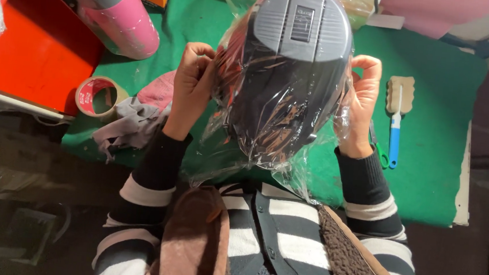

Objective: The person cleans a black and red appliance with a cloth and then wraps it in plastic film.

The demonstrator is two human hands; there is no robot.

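Observation:
A dark rounded helmet-like object (287, 71) with a grey ribbed top sits inside a clear plastic bag (238, 148), held up over the green table (428, 169). My left hand (193, 84) pinches the plastic at the object's left side. My right hand (363, 103) grips the plastic and the object's right side. Both sleeves are black with white stripes. The bag's loose end hangs down toward my chest.
A roll of tape (97, 97) and a grey cloth (129, 125) lie left of my left hand. A pink and grey roll (120, 11) rests on a red box (31, 45). A blue-handled brush (397, 109) and green-handled scissors (380, 151) lie to the right.

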